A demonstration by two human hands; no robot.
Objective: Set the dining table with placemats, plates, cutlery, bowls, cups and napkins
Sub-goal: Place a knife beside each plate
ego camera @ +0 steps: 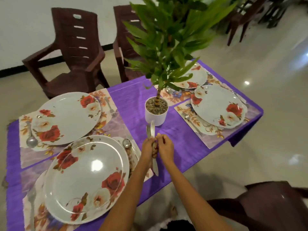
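Four floral plates lie on floral placemats on the purple tablecloth [175,135]: a near-left plate [86,179], a far-left plate [66,117], a right plate [218,105] and a far-right plate [191,77], partly behind leaves. Spoons [31,141] [127,143] and forks [110,105] [191,122] lie beside the plates. Above the table's middle, my left hand [147,147] grips a bundle of brown-handled knives [155,152], with blades pointing both up and down. My right hand [165,147] pinches the handles from the right side.
A white pot [155,115] with a tall green plant stands at the table's centre, just beyond my hands. Two brown plastic chairs [71,52] stand at the far side. Another chair [270,202] is at the near right.
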